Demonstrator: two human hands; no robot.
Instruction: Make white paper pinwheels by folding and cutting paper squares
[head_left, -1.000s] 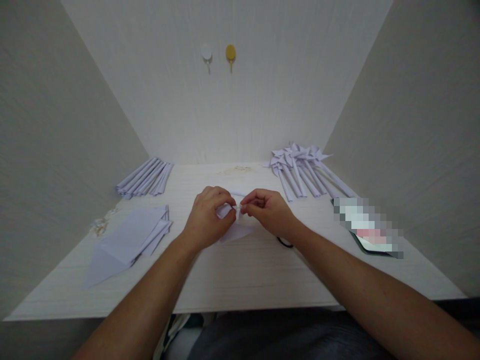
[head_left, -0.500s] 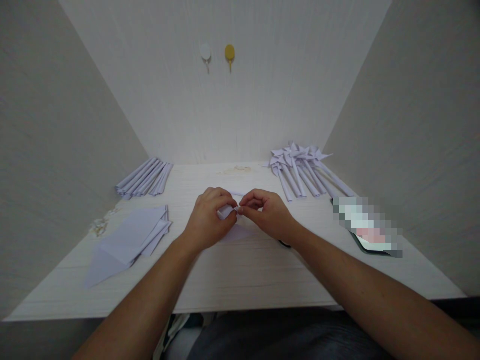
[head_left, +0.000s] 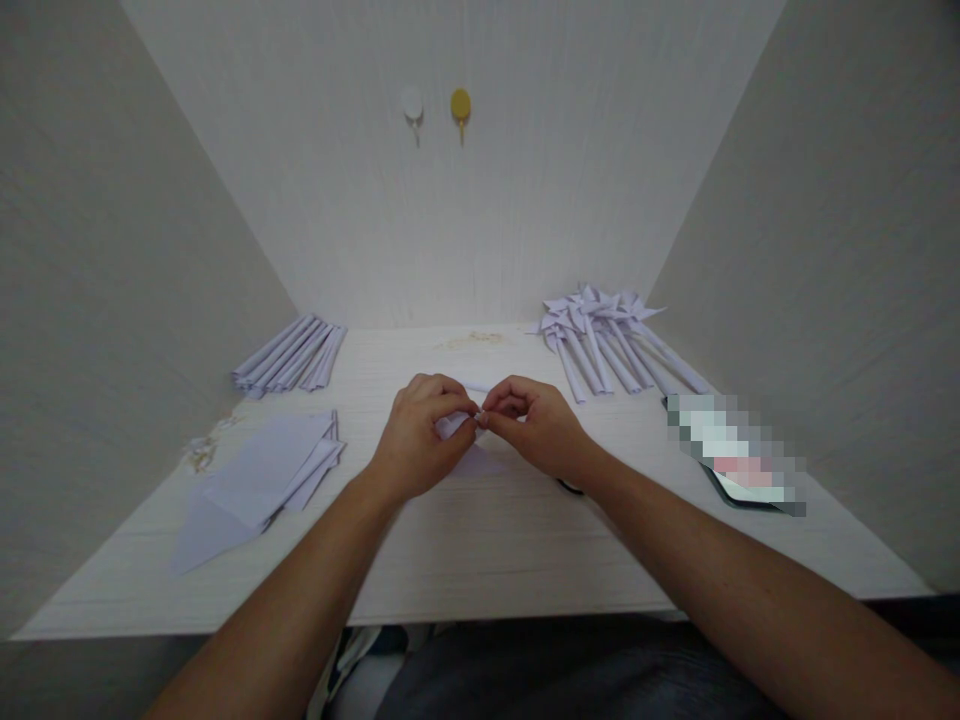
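My left hand (head_left: pixel 418 436) and my right hand (head_left: pixel 534 425) meet at the middle of the pale wooden desk (head_left: pixel 480 540). Both pinch a small folded piece of white paper (head_left: pixel 480 461) between thumb and fingertips. The fingertips touch each other over the fold. Most of the paper is hidden under my hands; a flat corner shows below them, resting on the desk.
A stack of flat folded sheets (head_left: pixel 259 482) lies front left, a row of rolled paper sticks (head_left: pixel 289 353) back left. Finished paper pinwheels on sticks (head_left: pixel 604 335) lie back right. A blurred phone (head_left: pixel 739 455) rests right. Small scraps (head_left: pixel 201 450) sit at the left wall. Two hooks (head_left: pixel 436 108) hang on the back wall.
Both hands stay at the same spot; the fingertips have drawn a little closer together on the paper, and the right wrist has dropped slightly.
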